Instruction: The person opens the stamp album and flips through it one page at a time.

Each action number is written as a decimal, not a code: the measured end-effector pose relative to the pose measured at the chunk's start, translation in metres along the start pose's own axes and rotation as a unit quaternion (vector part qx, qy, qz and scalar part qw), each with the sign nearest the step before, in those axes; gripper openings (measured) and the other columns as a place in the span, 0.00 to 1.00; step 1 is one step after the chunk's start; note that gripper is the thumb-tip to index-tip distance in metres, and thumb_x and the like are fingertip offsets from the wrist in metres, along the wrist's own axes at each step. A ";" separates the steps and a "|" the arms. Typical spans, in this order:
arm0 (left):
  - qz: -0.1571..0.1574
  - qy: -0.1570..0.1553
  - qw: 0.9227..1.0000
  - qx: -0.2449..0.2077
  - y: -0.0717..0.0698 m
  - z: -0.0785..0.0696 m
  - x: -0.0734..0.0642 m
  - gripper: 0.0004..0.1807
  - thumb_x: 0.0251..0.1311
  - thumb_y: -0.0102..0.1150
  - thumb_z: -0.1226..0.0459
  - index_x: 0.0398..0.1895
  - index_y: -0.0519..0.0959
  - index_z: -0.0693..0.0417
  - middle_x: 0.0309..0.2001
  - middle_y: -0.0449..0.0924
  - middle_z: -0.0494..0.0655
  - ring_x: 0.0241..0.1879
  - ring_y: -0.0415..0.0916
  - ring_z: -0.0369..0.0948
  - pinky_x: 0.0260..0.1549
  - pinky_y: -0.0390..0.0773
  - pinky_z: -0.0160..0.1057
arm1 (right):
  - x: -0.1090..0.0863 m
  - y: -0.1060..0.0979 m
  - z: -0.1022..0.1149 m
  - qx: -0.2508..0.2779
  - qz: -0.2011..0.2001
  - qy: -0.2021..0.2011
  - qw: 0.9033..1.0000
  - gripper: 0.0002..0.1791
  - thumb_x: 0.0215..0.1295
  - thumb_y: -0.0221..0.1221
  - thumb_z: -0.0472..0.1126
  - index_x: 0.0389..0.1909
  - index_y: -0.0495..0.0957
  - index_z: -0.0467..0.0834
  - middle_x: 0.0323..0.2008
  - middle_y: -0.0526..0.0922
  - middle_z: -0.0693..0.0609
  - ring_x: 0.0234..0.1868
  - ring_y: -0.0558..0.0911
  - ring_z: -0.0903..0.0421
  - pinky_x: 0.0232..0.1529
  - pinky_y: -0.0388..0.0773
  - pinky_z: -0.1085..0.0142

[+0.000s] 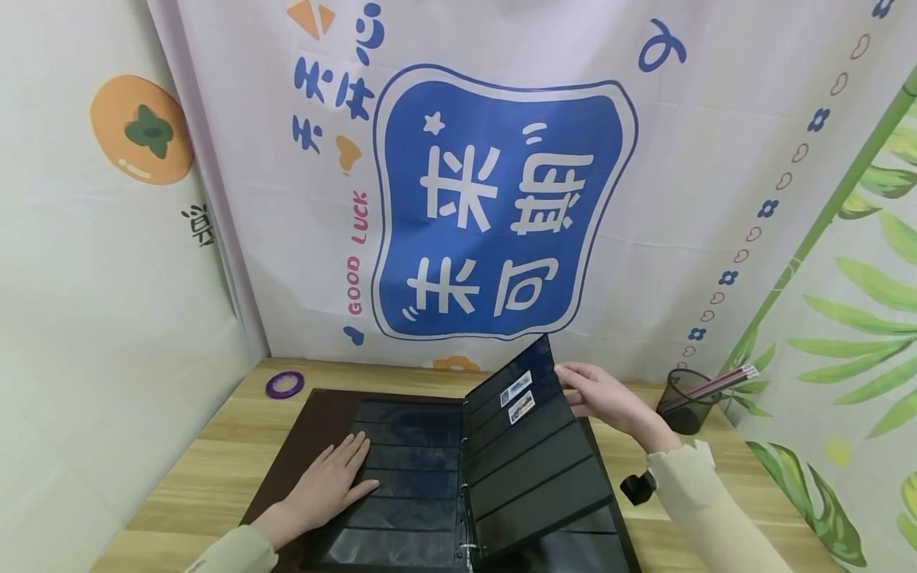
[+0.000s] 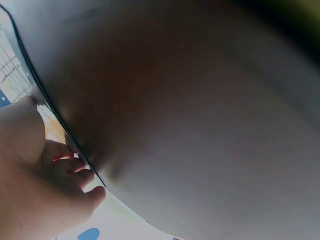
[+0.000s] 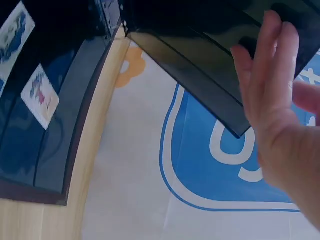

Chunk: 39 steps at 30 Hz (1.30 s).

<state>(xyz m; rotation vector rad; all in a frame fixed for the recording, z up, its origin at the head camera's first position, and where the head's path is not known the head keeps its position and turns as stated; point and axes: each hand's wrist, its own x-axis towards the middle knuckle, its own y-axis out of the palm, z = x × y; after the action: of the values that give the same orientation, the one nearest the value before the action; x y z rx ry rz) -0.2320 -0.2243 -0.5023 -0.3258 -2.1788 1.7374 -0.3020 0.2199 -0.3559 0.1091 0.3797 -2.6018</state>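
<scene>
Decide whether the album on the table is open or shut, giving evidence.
Open: the album has dark pages on both sides of its rings, and the right hand holds a raised page.

The album [image 1: 411, 469] has glossy black pages crossed by darker stripes, framed in deep brown. On its leaf [image 1: 533, 469], the stamps [image 1: 516, 389] have white borders round blue, one touched with yellow. Left of the album, a ring [image 1: 270, 387] shows purple; right of it, a black cup [image 1: 677, 419] holds maroon-and-white pencils [image 1: 716, 384]. Beneath it, the bench [image 1: 193, 485] is yellowish, grain-streaked wood. Behind it, white cloth [image 1: 659, 302] carries a blue panel with white characters.
</scene>
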 end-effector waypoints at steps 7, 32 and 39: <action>-0.001 -0.001 1.000 -0.007 -0.002 -0.002 -0.001 0.41 0.68 0.51 0.42 0.71 0.66 0.66 0.72 0.63 0.65 0.73 0.61 0.60 0.68 0.63 0.64 | -0.008 0.016 -0.009 0.006 0.076 -0.125 0.989 0.31 0.81 0.41 0.45 0.76 0.50 0.34 0.59 0.76 0.53 0.41 0.81 0.67 0.40 0.81 0.72; 0.041 -0.004 0.979 -0.197 -0.043 -0.023 0.032 0.42 0.69 0.54 0.46 0.73 0.60 0.69 0.73 0.58 0.69 0.73 0.57 0.64 0.68 0.62 0.65 | 0.004 0.091 -0.030 -0.090 0.043 -0.190 0.977 0.46 0.71 0.59 0.41 0.80 0.41 0.42 0.79 0.48 0.39 0.77 0.56 0.37 0.64 0.64 0.81; 0.012 -0.026 0.951 -0.306 -0.090 -0.070 0.066 0.38 0.72 0.47 0.43 0.75 0.62 0.58 0.72 0.66 0.59 0.70 0.67 0.56 0.66 0.69 0.58 | 0.012 0.105 -0.021 -0.113 0.053 -0.227 0.966 0.46 0.70 0.60 0.44 0.80 0.43 0.57 0.81 0.44 0.51 0.81 0.49 0.45 0.77 0.57 0.48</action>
<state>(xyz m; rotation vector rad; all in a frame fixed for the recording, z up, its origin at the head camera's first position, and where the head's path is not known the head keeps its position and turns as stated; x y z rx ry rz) -0.2621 -0.1566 -0.3933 -0.4537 -2.7205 1.0400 -0.2603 0.1324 -0.4042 -0.5210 0.4805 -2.3646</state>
